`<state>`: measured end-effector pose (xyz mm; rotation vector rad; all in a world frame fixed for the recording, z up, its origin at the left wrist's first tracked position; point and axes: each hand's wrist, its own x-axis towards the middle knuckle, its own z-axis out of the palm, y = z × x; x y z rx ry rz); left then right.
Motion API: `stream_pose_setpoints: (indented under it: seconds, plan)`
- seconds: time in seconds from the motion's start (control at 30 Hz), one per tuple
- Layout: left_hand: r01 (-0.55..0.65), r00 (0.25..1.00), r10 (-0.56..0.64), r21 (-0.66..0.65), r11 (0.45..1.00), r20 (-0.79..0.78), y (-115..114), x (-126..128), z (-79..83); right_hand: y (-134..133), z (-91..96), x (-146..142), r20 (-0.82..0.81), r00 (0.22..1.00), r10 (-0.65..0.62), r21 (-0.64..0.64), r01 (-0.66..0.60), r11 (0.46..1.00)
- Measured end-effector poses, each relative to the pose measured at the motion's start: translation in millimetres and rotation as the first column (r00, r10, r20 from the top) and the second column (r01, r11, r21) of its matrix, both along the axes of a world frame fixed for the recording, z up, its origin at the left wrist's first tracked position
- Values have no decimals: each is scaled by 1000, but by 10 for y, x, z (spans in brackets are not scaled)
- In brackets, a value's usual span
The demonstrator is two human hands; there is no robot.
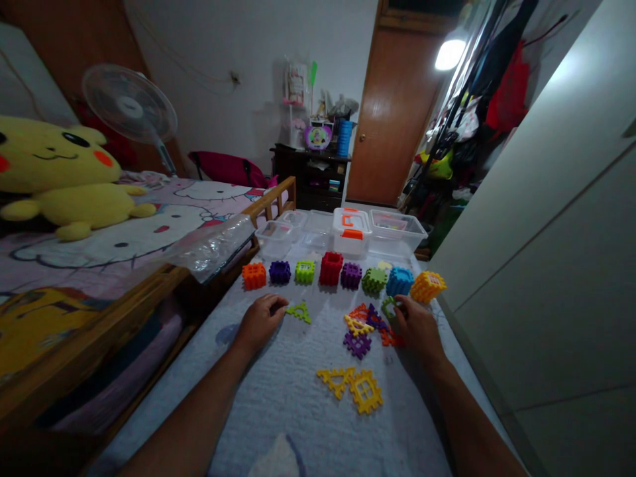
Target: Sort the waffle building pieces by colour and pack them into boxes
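My left hand (263, 321) is closed, its fingertips pinching one corner of a light green triangular interlocking tile (299, 312) low over the cloth. Across from it, my right hand (420, 328) grips a green interlocking tile (389, 307), partly hidden by the fingers. Between the hands, nearer the right, lies a loose pile: an orange tile (358, 310), a dark blue tile (376, 318), a pale yellow triangle (358, 325), a purple square (357, 344) and a red-orange tile (391, 338). Closer to me, a yellow triangle (336, 380) touches a yellow window-shaped square (366, 391).
Colour-sorted tile stacks stand in a row, from an orange stack (254, 276) past a red stack (330, 269) to a yellow stack (428, 287). Behind are clear plastic tubs (397, 230) and a lidded box (352, 230). A wooden bed rail (149, 301) runs along the left.
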<state>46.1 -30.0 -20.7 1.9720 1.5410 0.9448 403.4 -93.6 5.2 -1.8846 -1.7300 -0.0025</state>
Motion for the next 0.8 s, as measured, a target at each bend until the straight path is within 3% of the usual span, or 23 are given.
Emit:
stream_pose_setpoints:
  seconds: [0.27, 0.37, 0.5, 0.6, 0.8]
  plan:
    - [-1, 1000, 1, 6, 1000, 4, 7, -2, -22, -69, -11, -304, -135, 939, 315, -18, -320, 947]
    - [-2, 1000, 2, 1, 1000, 7, 8, -5, -22, -74, 12, -305, -279, 918, 280, -13, -295, 955]
    - [3, 1000, -3, -6, 1000, 2, 9, -8, -26, -46, 2, -211, -375, 914, 157, 3, -169, 986]
    - [2, 1000, -2, -2, 1000, 7, 13, -9, -26, -17, -53, -153, -277, 958, 75, -68, -97, 993]
    - [8, 1000, -8, -6, 1000, 1, 17, -3, -5, 2, -163, -124, 129, 990, 51, -88, -40, 995]
